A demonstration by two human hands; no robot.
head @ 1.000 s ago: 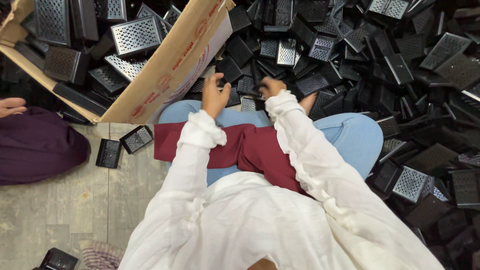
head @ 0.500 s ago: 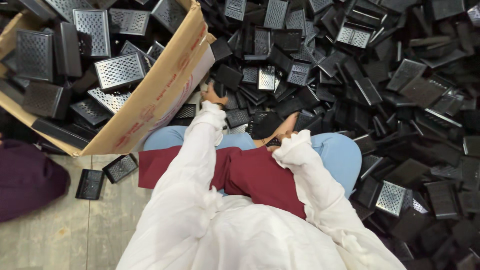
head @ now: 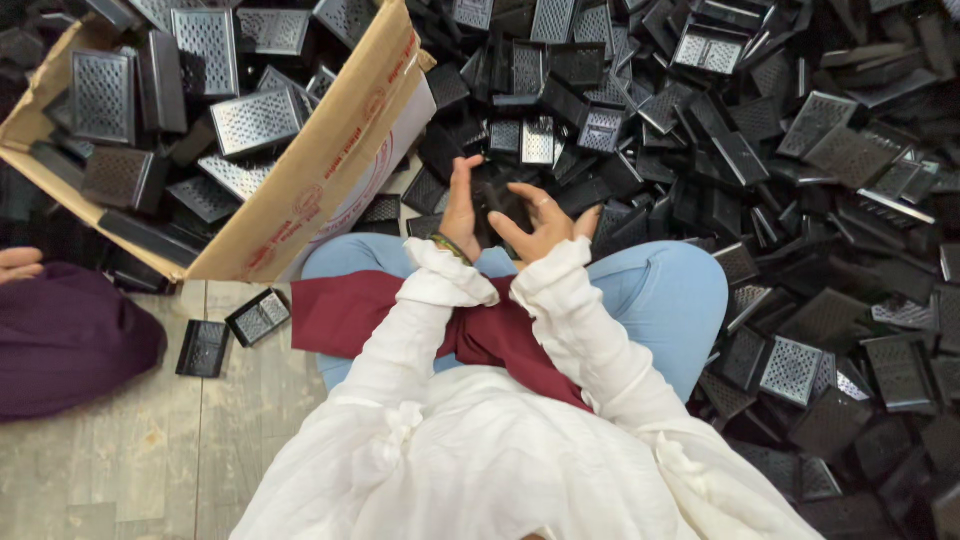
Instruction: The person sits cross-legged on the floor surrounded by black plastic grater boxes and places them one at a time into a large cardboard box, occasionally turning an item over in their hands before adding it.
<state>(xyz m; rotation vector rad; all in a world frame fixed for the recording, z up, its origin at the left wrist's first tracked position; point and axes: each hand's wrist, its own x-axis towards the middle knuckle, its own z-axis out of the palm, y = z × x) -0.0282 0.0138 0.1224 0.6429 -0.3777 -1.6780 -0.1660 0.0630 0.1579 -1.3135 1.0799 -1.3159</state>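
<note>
I sit cross-legged in blue trousers, white sleeves and a red cloth. My left hand (head: 461, 205) and my right hand (head: 542, 222) are raised together just above my knees, palms facing each other. A small black rectangular part (head: 500, 203) sits between them, the left palm flat against its side and the right fingers spread around it. How firmly it is gripped is hard to see. In front of and to the right of my hands lies a big heap of black perforated tray-like parts (head: 760, 150).
An open cardboard box (head: 330, 170) at upper left holds several of the same grated parts. Two loose parts (head: 258, 316) (head: 203, 348) lie on the grey plank floor (head: 120, 460). Another person in purple cloth (head: 70, 340) sits at left, hand (head: 20, 262) showing.
My left hand has come back from the box's edge and my right hand has lifted a black part from the heap. Both hands now meet in front of my knees.
</note>
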